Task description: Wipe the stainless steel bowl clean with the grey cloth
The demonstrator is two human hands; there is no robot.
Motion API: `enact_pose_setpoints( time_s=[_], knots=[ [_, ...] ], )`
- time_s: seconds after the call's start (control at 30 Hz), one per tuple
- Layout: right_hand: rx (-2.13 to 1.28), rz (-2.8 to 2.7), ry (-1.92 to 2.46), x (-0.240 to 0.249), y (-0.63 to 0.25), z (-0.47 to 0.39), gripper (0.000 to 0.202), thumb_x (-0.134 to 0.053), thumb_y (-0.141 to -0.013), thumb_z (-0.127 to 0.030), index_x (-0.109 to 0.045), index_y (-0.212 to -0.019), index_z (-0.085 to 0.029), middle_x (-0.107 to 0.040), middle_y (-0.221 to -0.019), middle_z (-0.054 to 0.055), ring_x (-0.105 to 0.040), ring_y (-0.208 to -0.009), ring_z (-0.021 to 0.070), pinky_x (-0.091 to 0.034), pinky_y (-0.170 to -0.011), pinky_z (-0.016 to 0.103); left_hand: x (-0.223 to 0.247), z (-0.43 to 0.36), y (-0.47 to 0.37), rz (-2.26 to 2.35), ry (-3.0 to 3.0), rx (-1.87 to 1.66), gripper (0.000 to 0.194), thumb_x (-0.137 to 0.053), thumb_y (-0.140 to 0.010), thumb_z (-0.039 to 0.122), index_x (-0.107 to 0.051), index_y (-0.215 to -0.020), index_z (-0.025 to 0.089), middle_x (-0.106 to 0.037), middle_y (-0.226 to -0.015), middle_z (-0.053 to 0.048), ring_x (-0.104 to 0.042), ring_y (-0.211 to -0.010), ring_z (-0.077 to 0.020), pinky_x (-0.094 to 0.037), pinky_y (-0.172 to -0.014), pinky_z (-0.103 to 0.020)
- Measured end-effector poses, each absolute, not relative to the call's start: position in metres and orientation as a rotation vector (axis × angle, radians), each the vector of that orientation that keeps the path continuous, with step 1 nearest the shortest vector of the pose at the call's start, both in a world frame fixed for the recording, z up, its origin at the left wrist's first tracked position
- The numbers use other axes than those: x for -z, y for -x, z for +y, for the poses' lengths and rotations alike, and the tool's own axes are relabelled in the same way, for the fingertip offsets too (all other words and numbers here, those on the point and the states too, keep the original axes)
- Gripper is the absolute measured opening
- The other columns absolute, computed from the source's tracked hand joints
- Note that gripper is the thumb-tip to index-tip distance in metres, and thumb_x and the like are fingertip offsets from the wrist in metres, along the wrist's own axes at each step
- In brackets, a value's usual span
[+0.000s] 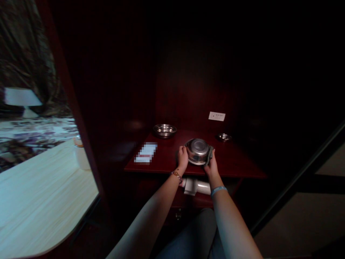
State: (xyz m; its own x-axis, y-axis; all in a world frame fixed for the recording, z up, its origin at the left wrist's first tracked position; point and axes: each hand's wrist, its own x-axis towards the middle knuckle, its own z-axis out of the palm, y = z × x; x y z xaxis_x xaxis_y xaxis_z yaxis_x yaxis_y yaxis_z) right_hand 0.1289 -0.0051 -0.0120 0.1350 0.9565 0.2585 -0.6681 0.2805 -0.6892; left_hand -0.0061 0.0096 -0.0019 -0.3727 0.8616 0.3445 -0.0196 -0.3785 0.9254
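Between my two hands a shiny steel bowl [198, 149] is held bottom up, over the dark red shelf [164, 163] near its front edge. My left hand [183, 157] is closed on the bowl's left rim. On the other side, my right hand [212, 164] grips a grey-green cloth [210, 154] pressed against the bowl's right side. Whether the bowl touches the shelf I cannot tell. Farther back on the left, another steel bowl [164, 131] stands upright. A smaller steel bowl [224, 137] sits at the back right.
A blurred-out flat white item [146, 153] lies at the shelf's left. Below the shelf is a white hairdryer-like object [195, 187]. A white socket plate [217, 116] is on the back wall. Left, beyond the panel, are a pale table [48, 194], a white container [81, 156] and a lamp [23, 99].
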Motion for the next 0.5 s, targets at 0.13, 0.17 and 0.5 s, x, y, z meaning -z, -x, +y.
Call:
enact_pose_setpoints(
  time_s=[0.13, 0.17, 0.5],
  knots=[
    [-1.202, -0.722, 0.449, 0.013, -0.1307, -0.004, 0.051, -0.042, -0.09, -0.06, -0.063, -0.116, -0.022, -0.069, -0.12, 0.004, -0.06, -0.118, 0.0174, -0.04, -0.11, 0.04, 0.0009, 0.009, 0.0038, 1.061, -1.241, -1.791, 0.026, -0.039, -0.092, 0.032, -0.056, -0.079, 0.018, -0.065, -0.081, -0.006, -0.058, -0.075, -0.0159, -0.044, -0.073, -0.027],
    [-1.196, -0.712, 0.449, 0.0129, -0.131, -0.004, 0.052, -0.041, -0.09, -0.06, -0.062, -0.117, -0.021, -0.069, -0.12, 0.004, -0.06, -0.119, 0.0171, -0.04, -0.11, 0.039, 0.0007, 0.0086, 0.0032, 1.037, -1.246, -1.78, 0.027, -0.04, -0.092, 0.034, -0.058, -0.079, 0.017, -0.065, -0.081, -0.006, -0.059, -0.075, -0.0159, -0.044, -0.072, -0.026],
    [-1.169, -0.666, 0.423, 0.0067, -0.1298, -0.0082, 0.054, -0.033, -0.092, -0.062, -0.062, -0.118, -0.024, -0.067, -0.122, 0.001, -0.061, -0.116, 0.0141, -0.038, -0.111, 0.037, -0.0013, 0.0038, -0.0007, 0.835, -1.264, -1.578, 0.051, -0.047, -0.084, 0.063, -0.06, -0.078, 0.014, -0.061, -0.064, -0.002, -0.05, -0.045, -0.009, -0.039, -0.043, -0.021]
  ],
)
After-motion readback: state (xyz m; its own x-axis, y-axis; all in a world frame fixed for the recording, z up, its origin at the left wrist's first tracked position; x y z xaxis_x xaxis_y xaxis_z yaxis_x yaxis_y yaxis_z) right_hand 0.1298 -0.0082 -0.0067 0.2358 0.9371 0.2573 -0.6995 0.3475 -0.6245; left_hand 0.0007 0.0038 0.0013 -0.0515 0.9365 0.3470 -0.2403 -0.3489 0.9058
